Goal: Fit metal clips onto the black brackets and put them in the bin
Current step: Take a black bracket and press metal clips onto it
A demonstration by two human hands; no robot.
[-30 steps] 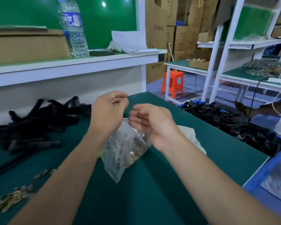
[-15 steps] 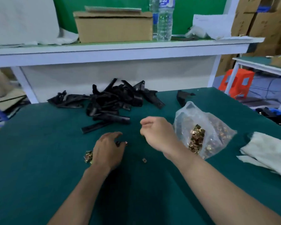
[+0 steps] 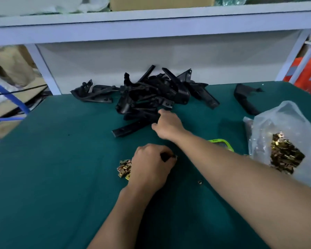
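Observation:
A heap of black brackets (image 3: 151,94) lies at the back of the green table (image 3: 43,177). One long black bracket (image 3: 131,129) sticks out of the heap toward me; my right hand (image 3: 167,124) reaches over and curls its fingers round that bracket's right end. Nearer to me, my left hand (image 3: 151,164) rests knuckles-up beside a small pile of brass-coloured metal clips (image 3: 123,168). Its fingertips are curled and pinch what looks like one clip. A clear plastic bag (image 3: 284,126) with many more clips stands at the right.
A lone black bracket (image 3: 244,99) lies at the back right. A green-rimmed object (image 3: 221,143) shows behind my right forearm, and a single clip (image 3: 199,182) lies under it. A white shelf (image 3: 151,24) overhangs the table's far edge. Blue tubing (image 3: 16,101) is off the left edge.
My right hand has moved forward from above the table to the long black bracket. My left hand stays at the loose clips with its fingers more curled. The camera has tilted down.

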